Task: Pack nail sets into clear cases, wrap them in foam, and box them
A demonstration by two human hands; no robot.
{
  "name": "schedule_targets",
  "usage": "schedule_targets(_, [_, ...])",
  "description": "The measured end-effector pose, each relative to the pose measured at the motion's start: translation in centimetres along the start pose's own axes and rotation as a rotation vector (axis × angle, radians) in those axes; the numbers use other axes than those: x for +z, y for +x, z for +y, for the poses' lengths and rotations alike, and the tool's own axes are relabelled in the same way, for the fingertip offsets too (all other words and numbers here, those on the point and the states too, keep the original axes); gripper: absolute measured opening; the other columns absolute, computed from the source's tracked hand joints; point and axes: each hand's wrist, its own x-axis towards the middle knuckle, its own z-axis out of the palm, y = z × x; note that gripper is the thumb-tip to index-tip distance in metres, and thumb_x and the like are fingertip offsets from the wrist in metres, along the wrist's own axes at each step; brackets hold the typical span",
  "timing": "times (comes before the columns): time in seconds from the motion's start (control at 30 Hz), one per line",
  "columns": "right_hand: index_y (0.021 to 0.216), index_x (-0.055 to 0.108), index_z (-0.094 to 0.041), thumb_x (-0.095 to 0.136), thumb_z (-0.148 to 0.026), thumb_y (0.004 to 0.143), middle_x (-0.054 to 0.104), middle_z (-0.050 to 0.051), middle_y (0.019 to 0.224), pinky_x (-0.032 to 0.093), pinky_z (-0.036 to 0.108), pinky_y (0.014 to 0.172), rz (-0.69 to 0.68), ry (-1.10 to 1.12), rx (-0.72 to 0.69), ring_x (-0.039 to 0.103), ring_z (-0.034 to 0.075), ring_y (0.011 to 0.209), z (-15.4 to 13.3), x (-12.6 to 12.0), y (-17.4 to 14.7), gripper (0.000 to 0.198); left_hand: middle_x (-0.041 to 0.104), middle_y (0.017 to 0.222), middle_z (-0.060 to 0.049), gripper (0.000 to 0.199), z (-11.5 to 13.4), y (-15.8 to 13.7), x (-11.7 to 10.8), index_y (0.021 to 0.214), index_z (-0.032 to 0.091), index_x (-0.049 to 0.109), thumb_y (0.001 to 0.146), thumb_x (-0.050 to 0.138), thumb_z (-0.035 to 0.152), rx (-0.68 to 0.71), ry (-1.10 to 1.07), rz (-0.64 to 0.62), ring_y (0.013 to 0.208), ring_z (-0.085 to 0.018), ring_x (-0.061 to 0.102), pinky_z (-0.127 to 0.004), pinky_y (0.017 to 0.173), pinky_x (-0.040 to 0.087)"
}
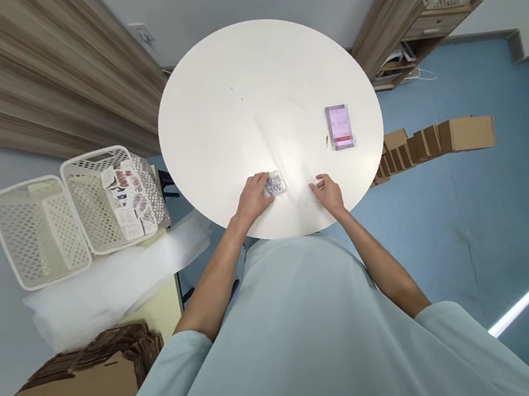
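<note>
White round table (pixel 247 93) fills my view, blue floor to the right. My left hand (pixel 253 200) grips a small clear packet (pixel 274 184) at the near edge, fingers curled on it. My right hand (pixel 328 192) rests just beside, fingertips pressed on a clear film (pixel 298 175). Farther right lies a pink card (pixel 339 126); baskets (pixel 79 212) stand left.

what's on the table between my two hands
Only bare white table in the head view: left hand holds a small clear packet, right hand rests apart.

Open tabletop (pixel 246 86); card (pixel 339 126) rightward.
</note>
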Motion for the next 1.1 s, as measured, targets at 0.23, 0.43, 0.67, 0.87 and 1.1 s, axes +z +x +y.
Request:
schedule_targets(0.23, [0.093,0.067,-0.023,0.059,-0.038,0.099,0.078,0.005,0.097,0.050,0.033,0.076,-0.021,0.003,0.017,0.070,0.023,0.088,-0.6,-0.7,-1.0,0.018,0.053,0.159,-0.016,0.075,-0.8,-0.2,1.1,0.155,0.018,0.050,0.085,0.073,0.019,-0.010,-0.057,0.007,0.145,-0.037,0.051,-0.055,0.123,0.045])
schedule_targets(0.43, [0.100,0.068,-0.023,0.055,-0.040,0.105,0.075,0.008,0.112,0.051,0.034,0.075,0.064,-0.096,-0.198,0.070,0.022,0.091,-2.8,-0.7,-3.0,0.022,0.053,0.159,-0.016,0.070,-0.9,-0.7,1.2,0.156,0.020,0.049,0.089,0.070,0.020,-0.035,-0.086,0.022,0.146,-0.036,0.051,-0.055,0.123,0.045])
schedule_targets(0.67, [0.106,0.071,-0.022,0.052,-0.033,0.110,0.069,0.011,0.142,0.056,0.038,0.089,-0.042,-0.251,-0.542,0.061,0.029,0.127,-6.9,2.3,-3.8,0.022,0.054,0.160,-0.015,0.061,0.0,-1.5,1.0,0.155,0.020,0.051,0.096,0.065,0.029,-0.077,-0.151,0.097,0.148,-0.031,0.052,-0.049,0.124,0.045])
schedule_targets(0.87, [0.114,0.074,-0.018,0.046,-0.024,0.112,0.066,0.013,0.148,0.054,0.044,0.100,-0.263,-0.445,-0.682,0.059,0.031,0.125,-9.1,5.4,-3.3,0.029,0.075,0.134,-0.012,0.040,1.3,-2.6,0.4,0.131,0.020,0.069,0.109,0.044,0.044,-0.457,-0.304,0.218,0.113,-0.027,0.073,-0.040,0.101,0.057])
schedule_targets(1.1, [0.119,0.074,-0.016,0.041,-0.015,0.111,0.073,0.015,0.128,0.054,0.042,0.092,-0.365,-0.611,-0.753,0.061,0.031,0.114,-9.6,7.4,-3.1,0.034,0.083,0.112,-0.007,0.018,1.5,-1.7,1.0,0.100,0.024,0.076,0.099,0.063,0.037,-0.644,-0.306,0.217,0.105,-0.027,0.076,-0.039,0.097,0.056])
